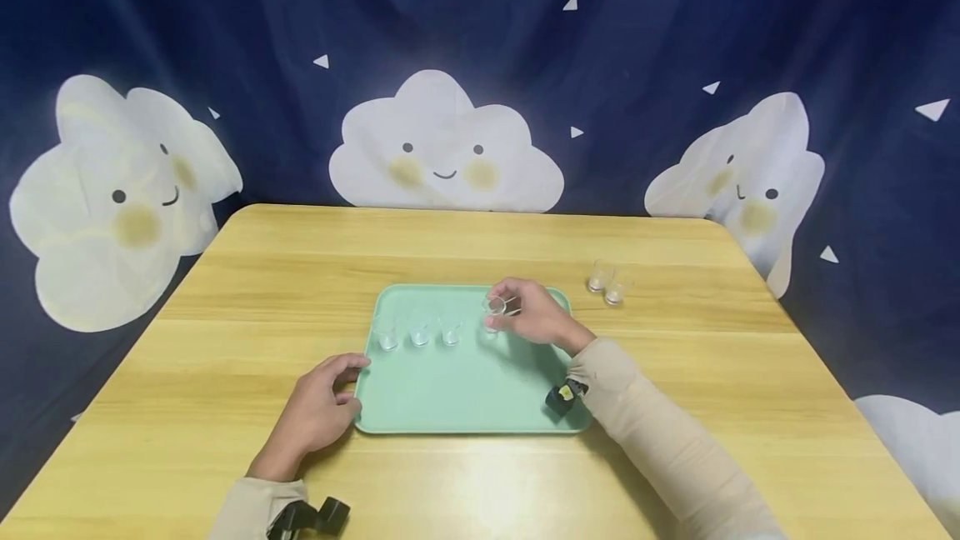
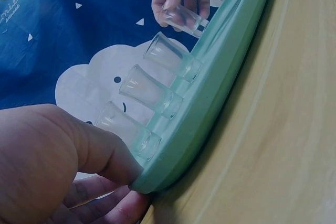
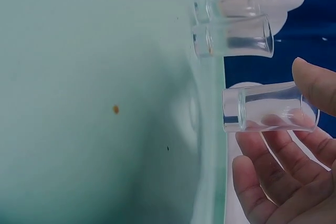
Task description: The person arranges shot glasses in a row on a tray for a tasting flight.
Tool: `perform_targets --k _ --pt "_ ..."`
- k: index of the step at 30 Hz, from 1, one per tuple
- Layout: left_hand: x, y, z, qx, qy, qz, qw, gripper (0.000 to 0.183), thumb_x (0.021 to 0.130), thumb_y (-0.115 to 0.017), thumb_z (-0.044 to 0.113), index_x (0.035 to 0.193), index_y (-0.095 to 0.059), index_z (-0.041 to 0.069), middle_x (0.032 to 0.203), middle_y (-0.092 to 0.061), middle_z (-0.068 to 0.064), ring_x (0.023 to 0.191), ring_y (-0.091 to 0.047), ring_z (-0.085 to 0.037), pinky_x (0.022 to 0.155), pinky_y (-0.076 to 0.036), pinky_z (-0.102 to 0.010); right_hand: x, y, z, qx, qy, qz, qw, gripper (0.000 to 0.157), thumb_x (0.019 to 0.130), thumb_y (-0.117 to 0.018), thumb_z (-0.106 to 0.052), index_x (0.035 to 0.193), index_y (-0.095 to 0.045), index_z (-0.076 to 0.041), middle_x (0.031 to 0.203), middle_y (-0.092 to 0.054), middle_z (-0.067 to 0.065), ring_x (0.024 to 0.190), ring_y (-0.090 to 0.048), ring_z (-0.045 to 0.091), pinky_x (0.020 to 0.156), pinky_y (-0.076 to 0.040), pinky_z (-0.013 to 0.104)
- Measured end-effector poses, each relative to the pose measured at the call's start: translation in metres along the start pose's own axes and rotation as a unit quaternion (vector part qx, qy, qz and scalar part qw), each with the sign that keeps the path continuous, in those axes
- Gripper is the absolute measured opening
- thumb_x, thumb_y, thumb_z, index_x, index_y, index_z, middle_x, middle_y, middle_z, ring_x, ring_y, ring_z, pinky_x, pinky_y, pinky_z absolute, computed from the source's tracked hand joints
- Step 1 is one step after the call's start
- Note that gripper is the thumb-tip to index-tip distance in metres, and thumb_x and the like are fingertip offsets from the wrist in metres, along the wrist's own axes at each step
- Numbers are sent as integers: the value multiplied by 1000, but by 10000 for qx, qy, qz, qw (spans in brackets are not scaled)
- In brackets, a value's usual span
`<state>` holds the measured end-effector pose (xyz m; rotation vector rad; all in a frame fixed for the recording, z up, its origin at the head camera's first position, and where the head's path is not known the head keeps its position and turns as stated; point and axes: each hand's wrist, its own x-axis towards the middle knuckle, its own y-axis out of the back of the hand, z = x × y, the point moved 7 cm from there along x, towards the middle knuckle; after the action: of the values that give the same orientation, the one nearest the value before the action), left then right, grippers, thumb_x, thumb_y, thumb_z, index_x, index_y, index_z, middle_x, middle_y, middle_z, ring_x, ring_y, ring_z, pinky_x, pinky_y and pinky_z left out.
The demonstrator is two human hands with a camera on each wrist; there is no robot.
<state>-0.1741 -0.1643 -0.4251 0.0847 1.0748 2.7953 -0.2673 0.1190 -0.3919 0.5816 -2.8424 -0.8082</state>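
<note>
A small clear shot glass (image 3: 275, 107) is held by its upper part between the thumb and fingers of my right hand (image 1: 538, 313). It hangs base down over the back of the mint-green tray (image 1: 465, 398); whether its base touches the tray I cannot tell. Just to its left, three similar shot glasses (image 1: 419, 333) stand upright in a row on the tray. My left hand (image 1: 318, 407) grips the tray's left rim, its thumb (image 2: 113, 156) against the edge and the other fingers partly hidden.
Two more clear glasses (image 1: 613, 292) stand side by side on the wooden table (image 1: 300, 273), behind and right of the tray. A dark blue curtain (image 1: 262, 15) with cloud faces hangs beyond the table's far edge.
</note>
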Motion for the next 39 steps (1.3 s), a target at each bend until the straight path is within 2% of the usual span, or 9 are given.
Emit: perform_targets --k 8,18,25,39 --pt "-1 1 0 93 -1 46 9999 46 78 -58 -6 124 -59 1 124 -58 -16 111 -58 -32 82 -57 -34 4 -9 -2 2 96 -163 9998 30 84 -74 -10 110 -62 -1 99 -63 8 96 -64 26 88 -55 33" --pt "-2 2 0 213 22 69 9997 46 78 -59 -6 123 -59 1 122 -60 -17 109 -59 -31 82 -54 -37 6 -18 -5 90 61 -365 9993 28 84 -74 -9 107 -62 -1 98 -63 11 90 -64 23 86 -55 32" --pt "-2 1 0 198 8 96 9998 45 78 -58 -6 122 -60 1 121 -60 -17 109 -59 -32 83 -54 -38 7 -22 -2 -23 -51 -401 9992 27 82 -75 -10 106 -63 -4 98 -63 6 92 -65 22 86 -54 33" --pt "-1 1 0 131 10 89 9999 46 77 -58 -7 122 -60 1 122 -60 -16 109 -59 -31 82 -55 -35 7 -23 -4 -5 -4 -414 9991 32 81 -77 -9 108 -62 -3 101 -64 9 94 -65 23 88 -54 34"
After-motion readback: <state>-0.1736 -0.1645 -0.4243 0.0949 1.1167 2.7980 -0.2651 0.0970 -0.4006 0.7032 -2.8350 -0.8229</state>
